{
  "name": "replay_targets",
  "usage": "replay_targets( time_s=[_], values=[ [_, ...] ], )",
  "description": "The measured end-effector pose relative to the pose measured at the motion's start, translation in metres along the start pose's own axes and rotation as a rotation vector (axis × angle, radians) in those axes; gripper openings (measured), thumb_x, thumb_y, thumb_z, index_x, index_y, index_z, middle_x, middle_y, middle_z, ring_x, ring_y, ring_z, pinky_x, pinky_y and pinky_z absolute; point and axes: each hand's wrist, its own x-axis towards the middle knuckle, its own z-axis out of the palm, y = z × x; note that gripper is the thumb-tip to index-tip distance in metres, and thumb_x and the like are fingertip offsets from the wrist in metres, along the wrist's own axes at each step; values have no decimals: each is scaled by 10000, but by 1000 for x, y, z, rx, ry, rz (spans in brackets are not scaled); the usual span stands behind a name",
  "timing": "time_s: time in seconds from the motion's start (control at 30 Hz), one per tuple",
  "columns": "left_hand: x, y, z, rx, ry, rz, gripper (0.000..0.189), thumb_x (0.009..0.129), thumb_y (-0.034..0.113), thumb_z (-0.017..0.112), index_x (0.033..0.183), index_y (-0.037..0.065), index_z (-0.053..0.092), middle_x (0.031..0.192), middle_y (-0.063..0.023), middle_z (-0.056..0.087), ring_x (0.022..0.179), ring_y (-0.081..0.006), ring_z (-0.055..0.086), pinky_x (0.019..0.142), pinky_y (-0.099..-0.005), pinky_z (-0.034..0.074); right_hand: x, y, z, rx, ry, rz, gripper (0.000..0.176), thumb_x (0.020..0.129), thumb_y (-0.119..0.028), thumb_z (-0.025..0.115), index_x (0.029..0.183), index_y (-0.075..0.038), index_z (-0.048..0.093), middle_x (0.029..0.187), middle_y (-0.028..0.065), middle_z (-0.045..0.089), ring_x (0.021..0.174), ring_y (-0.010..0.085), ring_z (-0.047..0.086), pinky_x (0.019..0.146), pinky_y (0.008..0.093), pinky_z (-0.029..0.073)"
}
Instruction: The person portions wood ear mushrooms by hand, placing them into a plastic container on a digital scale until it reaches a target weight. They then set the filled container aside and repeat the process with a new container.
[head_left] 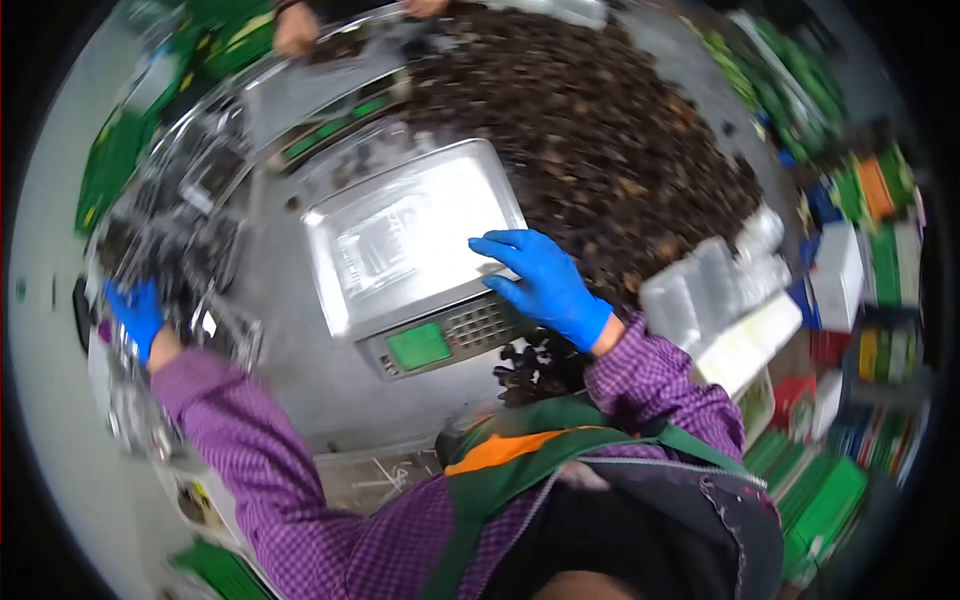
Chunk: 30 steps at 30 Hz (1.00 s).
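My right hand [545, 285], in a blue glove, is over the right edge of a shiny metal scale pan [410, 230], fingers apart and holding nothing. Below the pan the scale shows a green display [420, 346] and a keypad. At the far left my left hand [137, 312], also gloved in blue, reaches to the edge of a heap of clear plastic packs [190, 220]; its fingers are spread, and no held item shows. A large pile of dark brown pieces [600, 140] lies beyond and right of the scale.
Another person's hand [296, 30] is at the top, near a second scale [335, 125]. Stacked clear trays [700, 285] and a white block [748, 343] sit at the right. Green crates [810, 500] and boxes stand beyond. A bin with white sticks [385, 478] is near my body.
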Motion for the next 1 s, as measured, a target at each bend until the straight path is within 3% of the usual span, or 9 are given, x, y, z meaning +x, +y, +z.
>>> replay_targets(
  time_s=[0.07,0.23,0.33,0.43,0.53,0.57,0.67,0.8,1.0],
  values=[
    [50,183,94,-578,614,-812,521,953,306,470,1416,90,368,1434,-157,387,1320,-296,369,1088,-412,308,-8,21,-15,-14,120,121,483,784,-188,681,1247,-125,557,1174,133,579,1070,322,543,908,399,451],
    [9,312,248,-664,52,-874,497,967,205,470,1415,28,349,1406,-124,421,1280,-231,417,1069,-373,323,-46,146,-67,-207,529,493,719,712,-302,775,1305,-32,471,1306,220,483,1188,367,473,997,415,398],
    [-12,342,304,-649,-78,-866,517,942,141,525,1407,0,350,1381,-115,437,1238,-197,439,1046,-337,339,-72,203,-81,-373,447,954,1120,571,-488,846,1430,-58,269,1392,333,304,1246,474,383,1034,472,361],
    [-20,365,334,-644,-135,-846,546,909,59,551,1408,-14,343,1364,-101,438,1175,-161,466,1001,-278,363,-46,185,-66,-299,319,936,1211,493,-502,877,1437,-70,253,1422,362,221,1282,513,315,1059,507,325],
    [-47,353,354,-607,-175,-837,553,893,9,536,1410,-14,342,1371,-100,437,1179,-158,468,990,-264,362,-34,190,-16,-328,117,871,891,597,-337,844,1353,-131,420,1346,260,384,1207,473,411,1002,494,396],
    [-51,352,357,-621,-168,-870,559,881,-22,524,1410,-14,344,1377,-99,437,1190,-158,465,988,-259,360,-37,199,-15,-325,119,870,891,597,-337,844,1353,-131,420,1346,260,384,1207,473,411,1002,494,396],
    [-50,391,373,-551,-3,-839,551,868,-63,487,1401,-12,361,1388,-92,435,1200,-152,461,985,-255,366,-50,235,-22,-144,273,799,460,659,-120,740,1100,-95,612,1101,124,613,998,313,607,858,399,486],
    [-64,417,385,-592,111,-747,573,810,-97,460,1375,-26,390,1418,-121,414,1301,-208,392,1093,-321,277,-51,210,-62,511,383,865,338,709,-23,674,1044,-31,632,960,33,670,819,113,605,748,261,488],
    [-63,452,388,-633,110,-674,625,774,-128,420,1388,-24,371,1452,-129,374,1356,-225,325,1128,-336,208,-3,98,-66,829,259,591,353,739,24,668,1081,-13,588,1086,79,650,1017,163,608,919,302,472]
  ],
)
